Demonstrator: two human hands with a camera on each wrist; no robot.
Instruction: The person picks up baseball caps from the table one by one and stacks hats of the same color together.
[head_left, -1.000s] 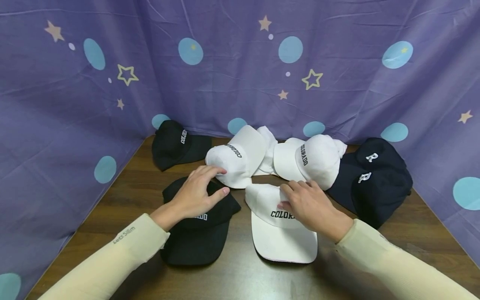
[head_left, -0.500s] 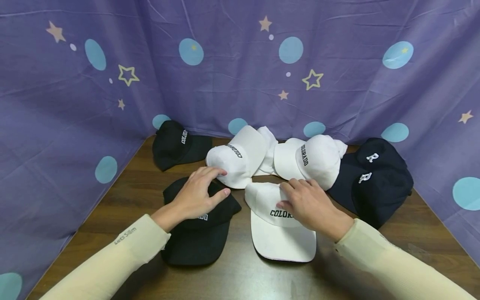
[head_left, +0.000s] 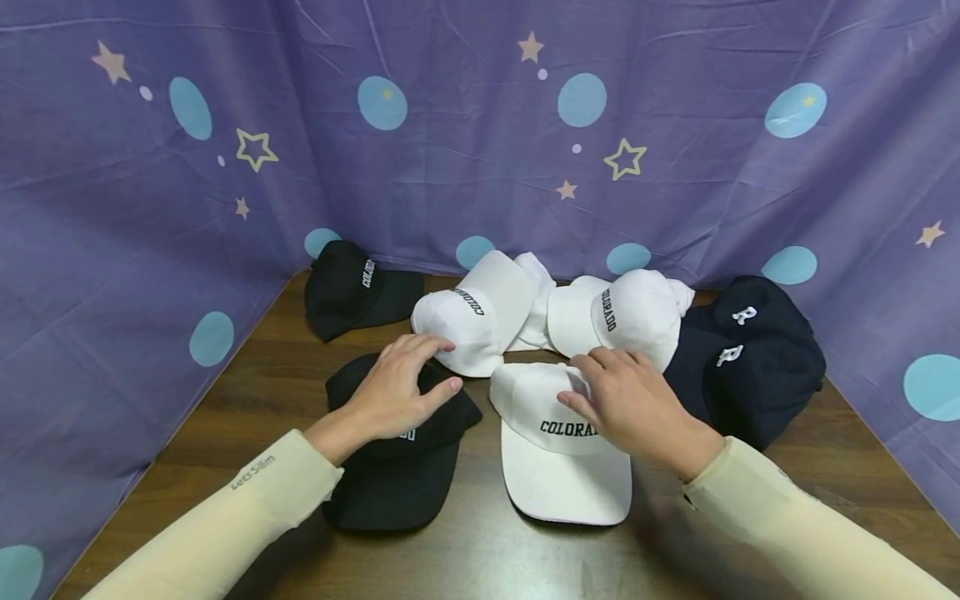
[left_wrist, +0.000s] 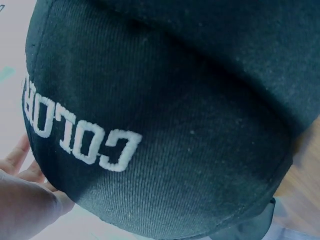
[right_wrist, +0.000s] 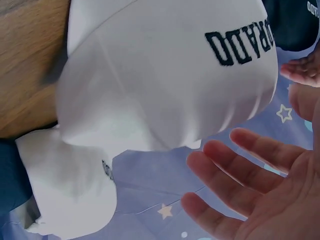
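A black cap with COLORADO lettering lies brim toward me in the head view. My left hand is over its crown, fingers loosely extended and thumb apart. That crown fills the left wrist view, with fingers at its lower left edge. To the right lies a white COLORADO cap, also brim toward me. My right hand is over the right side of its crown, covering the end of the lettering. In the right wrist view, the fingers of my right hand are spread, apart from the white crown.
Behind these sit another black cap at the left and white caps, one left of centre and another right of centre. Navy caps with an R overlap at the right. A purple curtain surrounds the brown table.
My right hand has moved slightly right on the white cap and its thumb has come away from the fingers, uncovering more lettering. The left hand has stayed nearly still.
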